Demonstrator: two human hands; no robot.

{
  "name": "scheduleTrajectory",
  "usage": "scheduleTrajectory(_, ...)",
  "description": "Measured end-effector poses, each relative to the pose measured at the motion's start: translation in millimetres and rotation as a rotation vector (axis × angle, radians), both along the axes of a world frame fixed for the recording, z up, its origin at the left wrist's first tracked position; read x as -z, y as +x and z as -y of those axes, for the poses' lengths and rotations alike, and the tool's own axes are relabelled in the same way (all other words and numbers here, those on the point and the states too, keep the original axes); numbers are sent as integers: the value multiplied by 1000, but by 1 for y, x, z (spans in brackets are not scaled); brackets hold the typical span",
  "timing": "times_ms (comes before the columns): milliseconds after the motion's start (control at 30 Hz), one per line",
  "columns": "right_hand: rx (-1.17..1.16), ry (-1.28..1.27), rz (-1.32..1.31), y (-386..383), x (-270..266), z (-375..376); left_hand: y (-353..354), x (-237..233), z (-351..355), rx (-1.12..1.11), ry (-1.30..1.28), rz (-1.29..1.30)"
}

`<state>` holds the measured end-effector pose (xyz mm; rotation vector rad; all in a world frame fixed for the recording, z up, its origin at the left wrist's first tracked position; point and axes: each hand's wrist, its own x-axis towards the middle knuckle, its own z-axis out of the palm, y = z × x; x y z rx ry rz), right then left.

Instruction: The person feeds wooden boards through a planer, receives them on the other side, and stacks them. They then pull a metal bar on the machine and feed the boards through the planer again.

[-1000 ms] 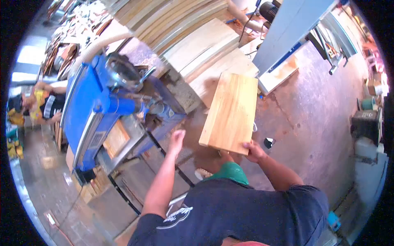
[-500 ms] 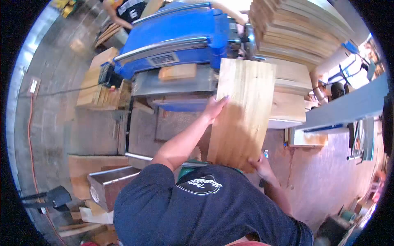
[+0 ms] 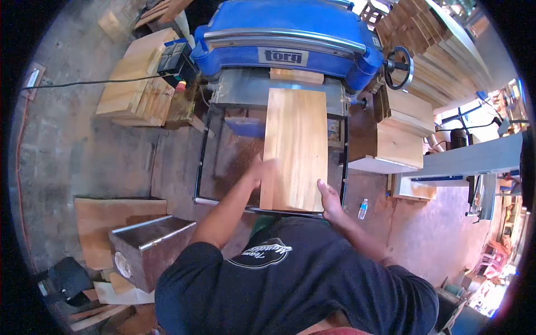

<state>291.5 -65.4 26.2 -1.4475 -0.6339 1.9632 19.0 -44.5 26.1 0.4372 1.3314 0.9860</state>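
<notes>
A long, pale wooden board (image 3: 295, 148) lies lengthwise in front of me, its far end over the metal bed (image 3: 234, 92) of a blue thickness planer (image 3: 285, 42). My left hand (image 3: 261, 172), a little blurred, grips the board's left edge. At the near right corner, my right hand (image 3: 330, 202) holds the other edge, thumb on top and fingers hidden beneath. Just beyond the board's far end, a second wooden piece (image 3: 296, 75) shows partly under the planer's front.
Boards are stacked at the left (image 3: 137, 84) and a taller lumber pile (image 3: 435, 61) stands at the right. A handwheel (image 3: 399, 68) juts from the planer's right side. A dark wooden box (image 3: 153, 245) sits at lower left, and a water bottle (image 3: 363, 209) stands on the floor.
The board has swung from beside the planer's right side to line up with its bed. My view has turned toward the right, and both hands keep hold of the board.
</notes>
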Motion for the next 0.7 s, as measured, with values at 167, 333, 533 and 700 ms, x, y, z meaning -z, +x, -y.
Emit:
scheduleTrajectory(167, -43, -12, 32, -28, 12, -31, -11, 14, 65, 109, -150, -164)
scheduleTrajectory(333, 20, 39, 39, -52, 21, -66, -20, 26, 49, 69, -111, -25)
scheduleTrajectory(533, 26, 53, 95, -58, 25, -97, -18, 45, 15, 5, -78, -129)
scheduleTrajectory(700, -156, 620, 715, -62, 5, -105, -18, 44, 4, -57, -36, -151)
